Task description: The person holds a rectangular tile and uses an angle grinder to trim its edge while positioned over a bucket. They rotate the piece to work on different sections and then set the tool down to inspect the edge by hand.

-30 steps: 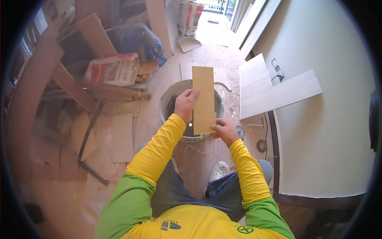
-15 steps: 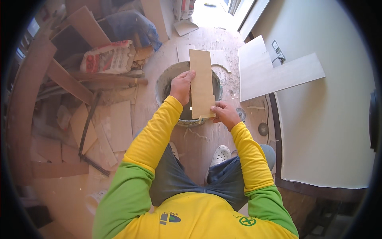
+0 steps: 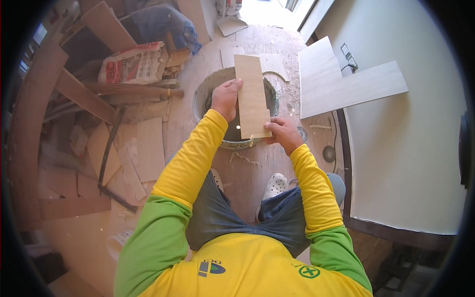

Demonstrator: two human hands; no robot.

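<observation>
Board (image 3: 251,94) — between left fingers (image 3: 237,85), right fingers (image 3: 270,126).

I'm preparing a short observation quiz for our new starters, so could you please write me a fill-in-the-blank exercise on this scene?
1. The left hand grips the tan board by its ____ edge.
2. The right hand pinches the board near its ____ right corner.
3. The pale L-shaped panel is to the ____ of the round bucket.
4. The sleeves are ____ over the forearms.

Missing words: left; lower; right; yellow.
</observation>
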